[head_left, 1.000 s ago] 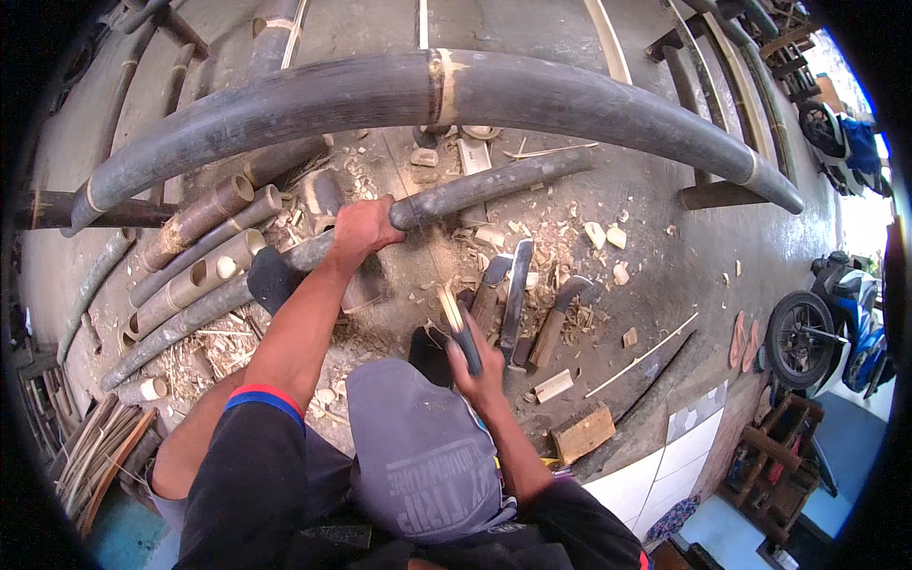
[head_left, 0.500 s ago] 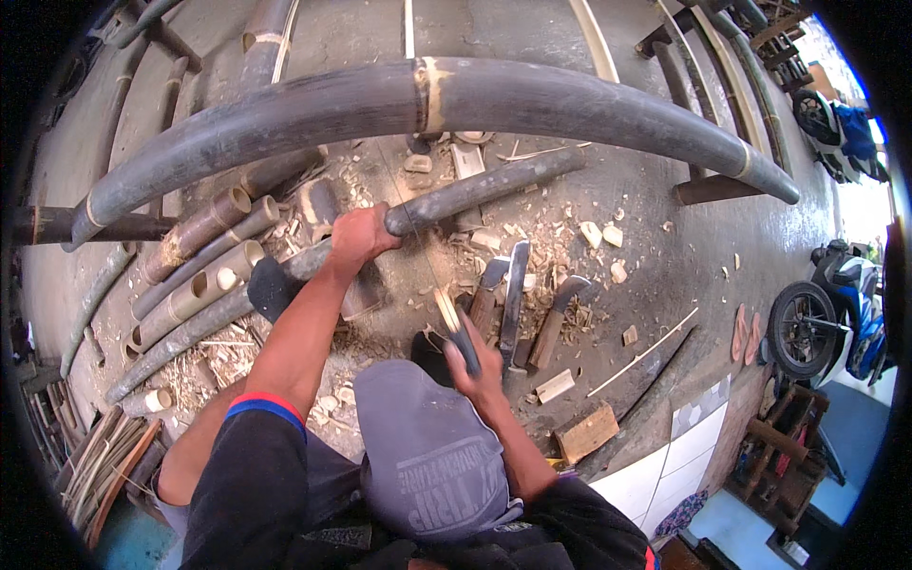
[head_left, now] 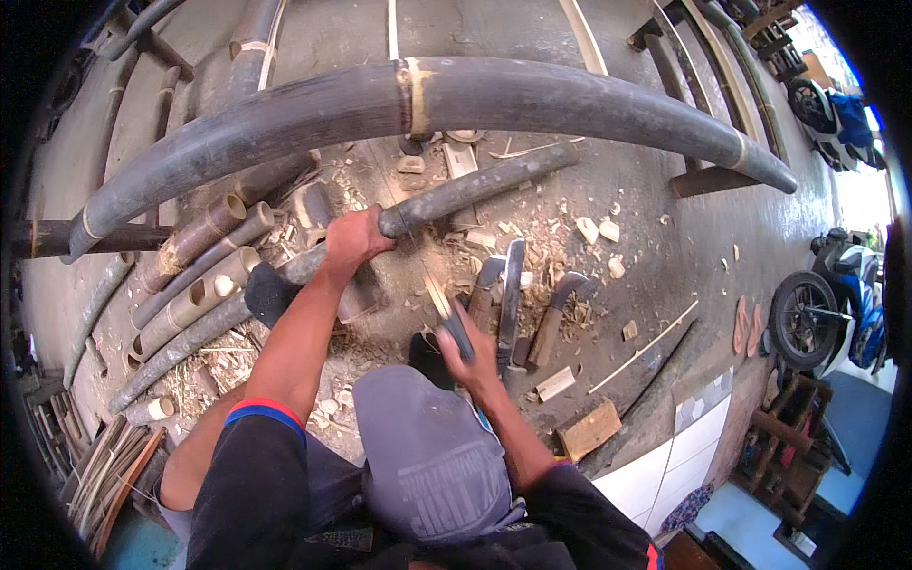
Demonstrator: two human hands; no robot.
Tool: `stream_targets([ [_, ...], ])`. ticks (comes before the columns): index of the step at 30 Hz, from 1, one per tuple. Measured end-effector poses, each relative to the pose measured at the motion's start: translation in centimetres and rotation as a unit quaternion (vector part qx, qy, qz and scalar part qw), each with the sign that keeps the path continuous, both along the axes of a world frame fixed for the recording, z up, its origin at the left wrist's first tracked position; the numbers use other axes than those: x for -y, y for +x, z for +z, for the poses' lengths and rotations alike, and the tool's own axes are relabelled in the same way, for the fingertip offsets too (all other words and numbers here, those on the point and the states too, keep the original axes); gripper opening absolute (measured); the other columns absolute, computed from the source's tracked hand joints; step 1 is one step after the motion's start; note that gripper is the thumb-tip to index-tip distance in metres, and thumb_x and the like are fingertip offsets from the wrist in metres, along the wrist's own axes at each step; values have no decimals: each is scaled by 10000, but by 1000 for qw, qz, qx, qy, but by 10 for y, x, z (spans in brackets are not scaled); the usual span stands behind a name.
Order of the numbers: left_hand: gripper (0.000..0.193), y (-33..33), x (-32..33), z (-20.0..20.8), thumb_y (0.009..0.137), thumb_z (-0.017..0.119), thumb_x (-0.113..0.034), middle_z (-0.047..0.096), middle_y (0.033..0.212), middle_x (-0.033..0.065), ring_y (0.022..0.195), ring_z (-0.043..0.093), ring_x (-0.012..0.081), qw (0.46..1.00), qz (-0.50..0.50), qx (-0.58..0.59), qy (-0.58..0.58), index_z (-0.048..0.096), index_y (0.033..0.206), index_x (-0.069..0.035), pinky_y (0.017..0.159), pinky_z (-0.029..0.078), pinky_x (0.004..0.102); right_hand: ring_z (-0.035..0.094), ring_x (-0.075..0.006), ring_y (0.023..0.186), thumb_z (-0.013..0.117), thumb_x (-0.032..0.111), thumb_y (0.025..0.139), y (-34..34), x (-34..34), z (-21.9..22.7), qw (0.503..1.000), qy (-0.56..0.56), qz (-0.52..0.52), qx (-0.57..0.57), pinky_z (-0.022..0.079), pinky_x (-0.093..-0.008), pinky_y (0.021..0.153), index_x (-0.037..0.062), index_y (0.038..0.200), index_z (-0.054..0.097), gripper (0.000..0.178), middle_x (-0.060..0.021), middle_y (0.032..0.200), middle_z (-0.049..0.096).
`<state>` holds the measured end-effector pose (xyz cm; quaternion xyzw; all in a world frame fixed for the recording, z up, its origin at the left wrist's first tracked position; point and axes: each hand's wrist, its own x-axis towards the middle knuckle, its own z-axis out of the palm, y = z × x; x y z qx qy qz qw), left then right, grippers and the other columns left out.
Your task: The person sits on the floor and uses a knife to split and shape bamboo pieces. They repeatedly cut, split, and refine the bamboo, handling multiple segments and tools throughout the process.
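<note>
A grey, mottled bamboo pole (head_left: 484,190) lies at a slant in front of me. My left hand (head_left: 355,237) is closed round it, close to the cutting place. In my right hand (head_left: 471,350) is the handle of a hand saw (head_left: 437,296), fingers wrapped round it. The thin saw blade runs away from me across the pole, just right of my left hand, and is hard to make out along its length. Pale sawdust lies beneath the cut. Right of my right hand are a long-bladed knife (head_left: 513,294) and a curved-blade knife (head_left: 549,328).
A thick dark bamboo beam (head_left: 570,95) spans the far side on short legs. Cut bamboo tubes (head_left: 195,302) lie at left among shavings. A wooden block (head_left: 589,429) sits at lower right, and sandals (head_left: 747,326) and a motorbike (head_left: 807,321) stand farther right.
My right hand has pushed the saw a little away from me, along its blade. My left hand keeps its place on the bamboo pole. The whole view has shifted slightly.
</note>
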<state>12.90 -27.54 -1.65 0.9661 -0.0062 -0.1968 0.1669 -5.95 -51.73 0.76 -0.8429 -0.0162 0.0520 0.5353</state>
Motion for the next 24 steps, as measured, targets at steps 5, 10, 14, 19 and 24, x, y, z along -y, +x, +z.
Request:
stream_targets([
  [5,575,-4,-2,-4,698,823,-441,753,975,216,970,728,396,1000,-11,9,12,684,1109,-63,865,566,494,772,-347,847,704,195,911,-112,61,13,999,-37,13,-11,592,-413,741,-23,1464,533,618,-238,955,745],
  [10,562,-1,7,-3,699,822,-435,752,973,216,968,729,393,1000,-11,-6,0,681,1094,-61,864,566,494,721,-300,732,683,250,956,30,-8,-9,998,-3,-1,-65,558,-390,672,26,1450,562,555,-196,875,712],
  [14,547,-3,1,-5,701,817,-430,752,969,214,967,729,388,1000,-5,-10,5,678,1081,-61,863,565,495,738,-220,789,656,236,974,45,-19,5,990,-1,14,-140,567,-347,721,-6,1453,552,547,-191,937,729],
  [19,545,-2,1,0,697,819,-431,754,972,205,970,729,384,1000,-5,-12,17,675,1084,-75,862,562,497,773,-331,974,670,227,934,-86,50,6,1000,-17,8,-14,600,-395,835,-9,1471,533,602,-239,1146,740],
  [24,554,-2,7,-2,688,823,-417,754,972,202,967,726,392,1000,-7,-12,10,668,1085,-64,863,559,499,758,-369,827,674,244,943,-20,20,6,999,5,-1,-41,590,-411,734,13,1463,538,585,-231,960,737],
])
